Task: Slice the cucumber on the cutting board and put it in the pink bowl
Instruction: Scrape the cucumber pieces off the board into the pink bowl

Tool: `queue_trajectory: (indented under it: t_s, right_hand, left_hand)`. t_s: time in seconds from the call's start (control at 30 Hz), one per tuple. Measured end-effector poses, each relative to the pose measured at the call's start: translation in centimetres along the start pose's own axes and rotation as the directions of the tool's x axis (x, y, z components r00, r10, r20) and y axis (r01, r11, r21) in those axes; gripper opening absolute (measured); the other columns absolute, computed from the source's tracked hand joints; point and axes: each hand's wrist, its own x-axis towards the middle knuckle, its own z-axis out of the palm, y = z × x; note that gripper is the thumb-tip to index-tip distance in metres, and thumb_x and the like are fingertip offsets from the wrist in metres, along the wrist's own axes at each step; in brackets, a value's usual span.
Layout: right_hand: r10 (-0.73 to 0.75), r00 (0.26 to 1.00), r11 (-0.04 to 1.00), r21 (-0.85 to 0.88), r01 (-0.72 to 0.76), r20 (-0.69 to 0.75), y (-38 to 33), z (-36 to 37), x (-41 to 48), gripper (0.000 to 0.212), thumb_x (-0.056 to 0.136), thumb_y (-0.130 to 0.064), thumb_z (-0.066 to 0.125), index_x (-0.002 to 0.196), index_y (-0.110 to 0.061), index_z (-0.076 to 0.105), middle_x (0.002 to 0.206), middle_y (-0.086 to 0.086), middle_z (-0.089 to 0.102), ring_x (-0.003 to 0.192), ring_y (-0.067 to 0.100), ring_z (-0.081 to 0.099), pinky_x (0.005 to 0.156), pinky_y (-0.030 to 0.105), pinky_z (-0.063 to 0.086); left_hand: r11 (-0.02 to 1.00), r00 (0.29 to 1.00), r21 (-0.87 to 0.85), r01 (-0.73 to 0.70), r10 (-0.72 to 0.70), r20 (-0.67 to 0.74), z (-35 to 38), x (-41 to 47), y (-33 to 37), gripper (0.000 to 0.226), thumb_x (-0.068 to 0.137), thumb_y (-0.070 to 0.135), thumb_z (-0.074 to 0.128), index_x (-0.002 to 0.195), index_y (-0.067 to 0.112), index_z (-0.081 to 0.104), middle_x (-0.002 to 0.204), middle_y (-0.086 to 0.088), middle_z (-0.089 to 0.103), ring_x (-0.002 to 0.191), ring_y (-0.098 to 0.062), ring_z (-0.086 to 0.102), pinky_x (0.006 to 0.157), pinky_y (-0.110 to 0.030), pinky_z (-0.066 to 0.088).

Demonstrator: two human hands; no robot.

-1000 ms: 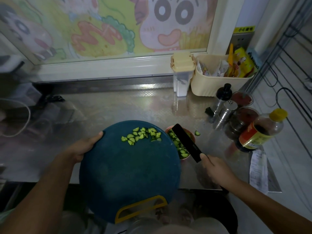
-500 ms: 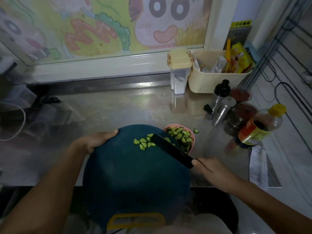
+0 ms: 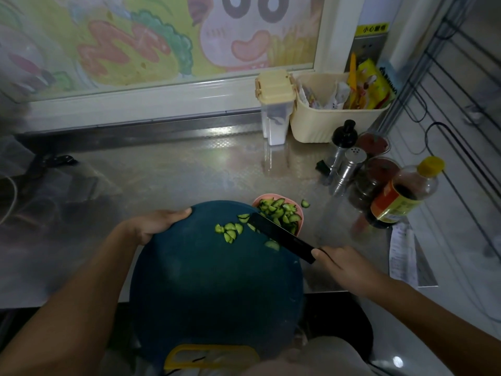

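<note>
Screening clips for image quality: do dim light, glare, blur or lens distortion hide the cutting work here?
Head view: dim, with the cutting board underexposed, yet the cucumber pieces and knife read clearly. Head view: glare on the steel counter lies behind the board, off the work. Head view: wide-angle bending curves the window frame; edges look soft.
</note>
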Motion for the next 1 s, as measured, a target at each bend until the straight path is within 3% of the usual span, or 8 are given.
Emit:
queue_trajectory:
  t_s: [0.07,0.2,0.37,0.5,0.73,0.83,0.9,1.0]
  right_hand:
    - [0.018,1.0,1.0,0.002,-0.018,-0.001,0.5,0.1,0.1,0.031,0.1,-0.032,0.037,0.073,-0.027,0.051,0.06,-0.009,0.048,0.057,0.004,0.048,0.052,0.019,0.031]
    - [0.035,0.999,0.999,0.022,-0.034,-0.024,1.2,0.3,0.1,0.035,0.1,-0.03,0.039,0.067,-0.032,0.048,0.057,-0.01,0.048,0.055,0.0,0.051,0.053,0.014,0.034]
    - [0.131,0.989,0.971,0.211,-0.115,-0.063,2.3,1.0,-0.2,0.036,0.098,-0.033,0.041,0.068,-0.025,0.058,0.06,-0.003,0.057,0.06,0.005,0.058,0.056,0.018,0.039]
    - [0.201,0.975,0.947,0.273,-0.168,-0.096,3.3,1.1,0.3,0.04,0.099,-0.03,0.042,0.061,-0.023,0.051,0.059,-0.003,0.053,0.062,0.014,0.055,0.059,0.024,0.037]
    - [0.179,0.98,0.948,0.283,-0.148,-0.087,3.7,0.7,1.0,0.042,0.098,-0.031,0.043,0.059,-0.021,0.052,0.057,-0.003,0.053,0.059,0.012,0.054,0.06,0.027,0.038]
    - [0.142,0.983,0.954,0.281,-0.105,-0.116,3.1,0.2,0.7,0.041,0.098,-0.032,0.042,0.059,-0.023,0.05,0.053,-0.005,0.052,0.053,0.004,0.051,0.054,0.02,0.035]
    - [0.075,0.994,0.962,0.267,-0.051,-0.08,2.8,0.1,0.3,0.038,0.097,-0.032,0.043,0.06,-0.027,0.051,0.052,-0.01,0.054,0.053,0.004,0.052,0.054,0.021,0.035]
    - [-0.033,0.999,0.987,0.155,0.034,-0.007,2.5,-0.1,-0.2,0.036,0.094,-0.041,0.039,0.068,-0.023,0.057,0.054,-0.003,0.055,0.055,0.009,0.056,0.054,0.024,0.037]
  left_hand:
    - [1.0,1.0,-0.005,0.015,-0.015,-0.027,0.0,0.3,0.0,0.051,0.09,0.048,0.047,0.114,0.006,0.062,0.105,-0.012,0.07,0.096,-0.029,0.067,0.085,-0.04,0.054]
    - [1.0,0.999,-0.021,0.016,-0.016,-0.029,0.1,0.4,0.2,0.047,0.09,0.047,0.047,0.11,0.007,0.063,0.106,-0.013,0.07,0.095,-0.029,0.068,0.084,-0.041,0.054]
    - [1.0,1.0,-0.004,0.005,-0.005,-0.023,-0.3,0.5,0.6,0.063,0.072,0.053,0.056,0.113,0.006,0.063,0.109,-0.014,0.069,0.101,-0.031,0.065,0.094,-0.045,0.049]
    - [1.0,0.999,-0.005,0.002,-0.002,-0.044,-0.9,0.5,0.3,0.067,0.069,0.055,0.059,0.113,0.005,0.064,0.111,-0.015,0.068,0.105,-0.033,0.063,0.099,-0.049,0.044]
    - [1.0,0.998,0.002,-0.011,0.011,-0.059,-1.7,-0.1,0.0,0.07,0.066,0.056,0.061,0.112,0.004,0.064,0.112,-0.017,0.067,0.104,-0.034,0.063,0.099,-0.049,0.044]
    - [1.0,0.999,0.004,-0.01,0.01,-0.034,-2.3,-0.2,-0.1,0.096,0.04,0.068,0.081,0.111,0.004,0.064,0.111,-0.016,0.068,0.103,-0.033,0.064,0.096,-0.046,0.046]
    - [1.0,1.0,0.009,-0.006,0.006,-0.002,-2.5,-0.2,-0.2,0.108,0.026,0.068,0.084,0.111,0.005,0.065,0.11,-0.015,0.068,0.103,-0.032,0.064,0.095,-0.045,0.047]
    - [1.0,1.0,-0.001,-0.015,0.015,0.002,-2.3,-0.4,0.1,0.095,0.043,0.068,0.08,0.111,0.004,0.064,0.112,-0.016,0.067,0.103,-0.032,0.064,0.096,-0.046,0.047]
